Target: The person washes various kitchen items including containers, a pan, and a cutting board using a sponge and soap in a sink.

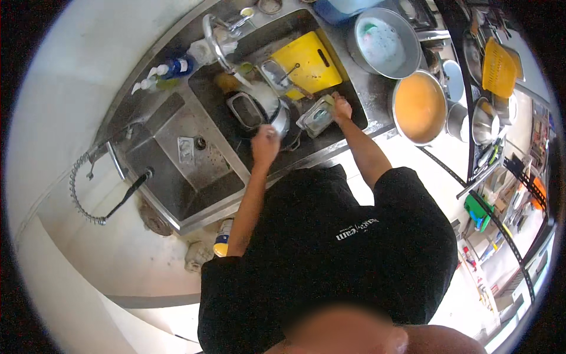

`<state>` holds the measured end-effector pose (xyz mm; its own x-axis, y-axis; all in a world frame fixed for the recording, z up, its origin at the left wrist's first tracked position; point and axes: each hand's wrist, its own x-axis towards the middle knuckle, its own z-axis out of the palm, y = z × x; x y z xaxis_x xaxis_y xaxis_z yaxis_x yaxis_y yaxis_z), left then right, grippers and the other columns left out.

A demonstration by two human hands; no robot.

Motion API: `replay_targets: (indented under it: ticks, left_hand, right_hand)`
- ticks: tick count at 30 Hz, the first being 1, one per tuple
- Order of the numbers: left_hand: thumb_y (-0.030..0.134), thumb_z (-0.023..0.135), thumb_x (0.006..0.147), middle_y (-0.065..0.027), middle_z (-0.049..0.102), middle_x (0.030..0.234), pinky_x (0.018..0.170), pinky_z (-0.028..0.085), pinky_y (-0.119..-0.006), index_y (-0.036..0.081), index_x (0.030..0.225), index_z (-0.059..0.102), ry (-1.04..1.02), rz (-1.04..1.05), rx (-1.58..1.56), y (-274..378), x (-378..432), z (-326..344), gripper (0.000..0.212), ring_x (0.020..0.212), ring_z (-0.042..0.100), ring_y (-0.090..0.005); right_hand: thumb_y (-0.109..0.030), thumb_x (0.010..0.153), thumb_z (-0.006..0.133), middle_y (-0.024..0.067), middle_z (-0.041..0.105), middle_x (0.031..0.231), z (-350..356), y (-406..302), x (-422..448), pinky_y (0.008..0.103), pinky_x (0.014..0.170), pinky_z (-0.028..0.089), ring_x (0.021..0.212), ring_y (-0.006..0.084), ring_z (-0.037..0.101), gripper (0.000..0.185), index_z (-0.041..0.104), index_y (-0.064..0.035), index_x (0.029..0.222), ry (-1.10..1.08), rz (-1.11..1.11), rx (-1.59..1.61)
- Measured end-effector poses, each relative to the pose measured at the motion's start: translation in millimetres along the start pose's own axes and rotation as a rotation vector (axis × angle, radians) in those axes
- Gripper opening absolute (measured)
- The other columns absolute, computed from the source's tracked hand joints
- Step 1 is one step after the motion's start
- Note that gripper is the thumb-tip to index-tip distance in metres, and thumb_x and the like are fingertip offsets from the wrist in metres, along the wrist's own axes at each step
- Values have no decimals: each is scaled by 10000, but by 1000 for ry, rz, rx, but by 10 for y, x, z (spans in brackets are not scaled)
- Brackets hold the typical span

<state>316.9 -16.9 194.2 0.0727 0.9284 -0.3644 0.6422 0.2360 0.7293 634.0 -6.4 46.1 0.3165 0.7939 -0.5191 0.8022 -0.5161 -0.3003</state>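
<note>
My left hand (266,141), slightly blurred, is over the sink basin beside a rectangular steel food pan (246,110) and in front of a round metal pot (280,120). What its curled fingers hold, if anything, cannot be made out. At the right side of the basin my right hand (342,109) grips the end of a small rectangular steel pan (316,118); a pale yellow patch shows by its fingertips. Behind them lies a yellow cutting board (307,59) with a clear container (274,73) and a thin utensil on it. Water runs from the curved faucet (214,40).
A second basin (208,159) at left holds a small metal pan (186,150). Pump bottles (177,67) stand behind it. To the right are a large pot of suds (384,44), a pot of orange liquid (419,108) and racks of bowls. A spray hose (128,194) hangs at left.
</note>
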Motion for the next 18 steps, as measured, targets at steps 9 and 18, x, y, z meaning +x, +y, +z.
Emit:
replay_targets:
  ticks: [9, 18]
  left_hand:
    - [324, 760, 831, -246, 631, 1184, 931, 491, -472, 13, 1221, 584, -231, 414, 0, 407, 693, 1005, 529, 1110, 612, -399]
    - [254, 562, 955, -261, 652, 1000, 767, 493, -493, -13, 1163, 576, -56, 2, -397, 834, 883, 274, 338, 883, 627, -466]
  right_hand:
    - [-100, 744, 650, 177, 686, 1057, -1573, -652, -462, 447, 875, 532, 984, 385, 653, 340, 681, -63, 1081, 5, -700, 164]
    - [-248, 846, 730, 206, 679, 1095, -2867, -1493, -188, 459, 875, 530, 997, 368, 673, 387, 640, -48, 1165, 359, -397, 379]
